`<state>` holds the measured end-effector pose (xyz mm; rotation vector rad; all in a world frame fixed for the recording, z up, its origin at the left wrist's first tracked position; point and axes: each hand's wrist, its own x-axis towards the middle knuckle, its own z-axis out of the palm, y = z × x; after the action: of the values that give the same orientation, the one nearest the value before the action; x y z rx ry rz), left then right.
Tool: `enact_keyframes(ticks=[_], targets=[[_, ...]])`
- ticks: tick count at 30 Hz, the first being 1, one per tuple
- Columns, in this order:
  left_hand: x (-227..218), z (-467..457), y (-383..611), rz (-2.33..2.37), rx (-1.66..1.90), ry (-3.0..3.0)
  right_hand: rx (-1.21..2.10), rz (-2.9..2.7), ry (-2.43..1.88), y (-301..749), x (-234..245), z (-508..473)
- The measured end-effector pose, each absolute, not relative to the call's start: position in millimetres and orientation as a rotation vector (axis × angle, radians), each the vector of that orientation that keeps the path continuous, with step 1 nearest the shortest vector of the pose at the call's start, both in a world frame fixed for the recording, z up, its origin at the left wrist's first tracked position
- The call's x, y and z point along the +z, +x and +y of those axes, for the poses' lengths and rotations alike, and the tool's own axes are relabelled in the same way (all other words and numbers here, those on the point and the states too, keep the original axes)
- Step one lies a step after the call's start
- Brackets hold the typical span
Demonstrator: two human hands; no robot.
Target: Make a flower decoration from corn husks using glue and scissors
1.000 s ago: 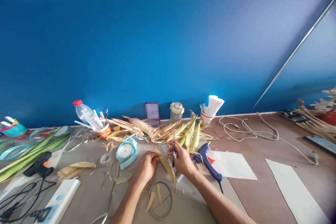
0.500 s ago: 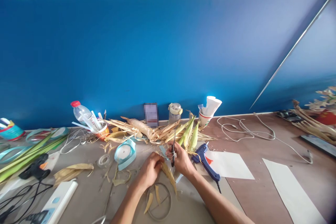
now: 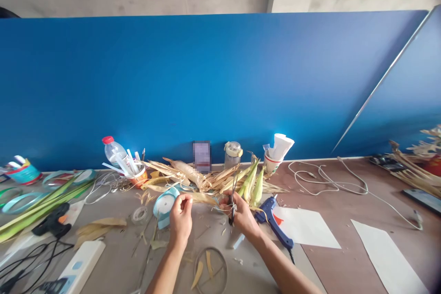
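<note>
My left hand (image 3: 181, 221) is closed in a pinch at the left end of a dry corn husk strip (image 3: 204, 198). The strip stretches sideways to the fingertips of my right hand (image 3: 244, 218). That hand is closed around a pair of dark scissors (image 3: 233, 209), their blades pointing up. Some thin pale thread or wire shows by its fingers, too small to make out fully. Behind both hands lies a heap of dried husks (image 3: 220, 177), with green corn husks (image 3: 254, 186) at its right. Below them a metal ring (image 3: 226, 270) lies with small husk pieces inside.
A blue glue gun (image 3: 277, 226) rests on white paper (image 3: 310, 228) at the right. Left of my hands are a light-blue ribbon roll (image 3: 166, 203), clear tape (image 3: 139, 214) and a power strip (image 3: 82, 264). Cups, a bottle (image 3: 115, 150) and a jar (image 3: 233, 154) stand along the blue partition (image 3: 206, 78).
My left hand has moved left and up, and the husk strip that hung down now stretches level between my hands. The right hand still holds the scissors. The view has tilted up slightly.
</note>
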<state>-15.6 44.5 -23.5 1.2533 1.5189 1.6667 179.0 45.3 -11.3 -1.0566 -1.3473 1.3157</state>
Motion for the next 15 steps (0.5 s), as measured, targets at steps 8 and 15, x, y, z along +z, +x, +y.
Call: enact_keyframes(ticks=[8,15], targets=[[-20.9,41.2,1.3,1.229,1.718,0.763,1.287,-1.241,-0.969,161.7,-14.1,41.9],[-18.6,41.6,-4.2,1.146,1.718,0.746,0.919,-1.375,-1.205,177.4,-0.7,48.0]])
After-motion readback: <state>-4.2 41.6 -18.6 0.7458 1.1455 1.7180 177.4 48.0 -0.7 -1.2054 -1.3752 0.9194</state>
